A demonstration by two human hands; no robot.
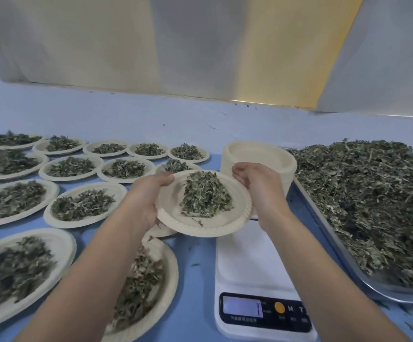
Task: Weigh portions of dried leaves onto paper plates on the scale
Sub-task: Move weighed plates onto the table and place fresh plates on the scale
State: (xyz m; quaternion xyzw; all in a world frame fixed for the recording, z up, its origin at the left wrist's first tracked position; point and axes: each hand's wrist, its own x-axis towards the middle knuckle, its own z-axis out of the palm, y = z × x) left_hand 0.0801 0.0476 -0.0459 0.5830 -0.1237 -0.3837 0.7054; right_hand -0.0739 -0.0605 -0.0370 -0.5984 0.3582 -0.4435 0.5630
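A white scale [254, 262] sat near on the blue table [195, 280]. Just above its far left corner, the left hand [148, 196] and right hand [257, 181] held a paper plate [200, 223], fingers curled round its rim. Dried leaves [205, 196] were heaped on it. Farther back stood a stack of plates [257, 156].

Paper plate [200, 229] w/ leaf heap [205, 193] aloft, tilted; by scale [249, 262]
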